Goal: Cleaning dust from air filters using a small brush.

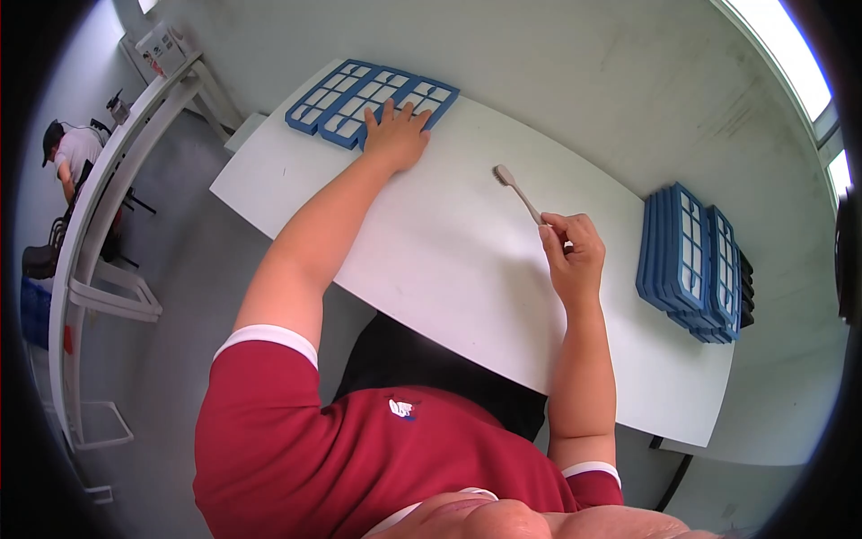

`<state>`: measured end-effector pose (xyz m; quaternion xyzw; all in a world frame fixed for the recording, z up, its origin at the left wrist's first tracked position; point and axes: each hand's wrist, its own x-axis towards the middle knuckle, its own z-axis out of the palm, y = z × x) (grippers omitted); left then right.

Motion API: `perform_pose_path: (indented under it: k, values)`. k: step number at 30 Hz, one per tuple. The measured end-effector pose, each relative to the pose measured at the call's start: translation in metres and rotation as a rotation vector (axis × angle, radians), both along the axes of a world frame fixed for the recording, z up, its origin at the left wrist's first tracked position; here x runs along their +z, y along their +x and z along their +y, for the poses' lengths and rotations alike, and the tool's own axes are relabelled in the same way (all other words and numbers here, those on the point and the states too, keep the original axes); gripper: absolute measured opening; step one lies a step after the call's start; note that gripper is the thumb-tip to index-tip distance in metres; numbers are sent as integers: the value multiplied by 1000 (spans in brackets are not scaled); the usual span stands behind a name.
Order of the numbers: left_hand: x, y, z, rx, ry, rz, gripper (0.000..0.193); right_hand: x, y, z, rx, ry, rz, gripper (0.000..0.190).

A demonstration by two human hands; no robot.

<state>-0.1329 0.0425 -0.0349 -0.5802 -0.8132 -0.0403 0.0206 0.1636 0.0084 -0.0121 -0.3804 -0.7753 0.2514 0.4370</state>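
My right hand [576, 252] pinches a toothbrush [522, 192] near the end of its pale handle. The brush head points up and to the left, above the white tabletop [444, 249]. Farther left, my left hand [397, 138] lies with spread fingers on the nearest of three blue-framed filter panels. This right-hand panel [441, 94] is partly hidden under the fingers. Beside it lie a middle panel [367, 101] and a left panel [326, 98], side by side along the table's far left end. White rectangular cells show inside each frame.
Stacks of similar blue-framed panels [673, 249] stand at the table's right end, by the wall, with black parts [746, 290] behind them. A white rack [101, 168] rises at the left. Beyond it, a person [74, 151] in a cap bends forward.
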Motion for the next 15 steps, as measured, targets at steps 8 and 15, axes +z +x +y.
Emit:
perform_pose_path:
  k: [8, 15]
  values:
    - [2, -2, -6, 53, -32, -13, 46, 0, -1, 0, 4, 22, -27, 10]
    - [-1, 7, 3, 16, -8, -34, 46, -2, 9, 1, -12, 79, -1, 12]
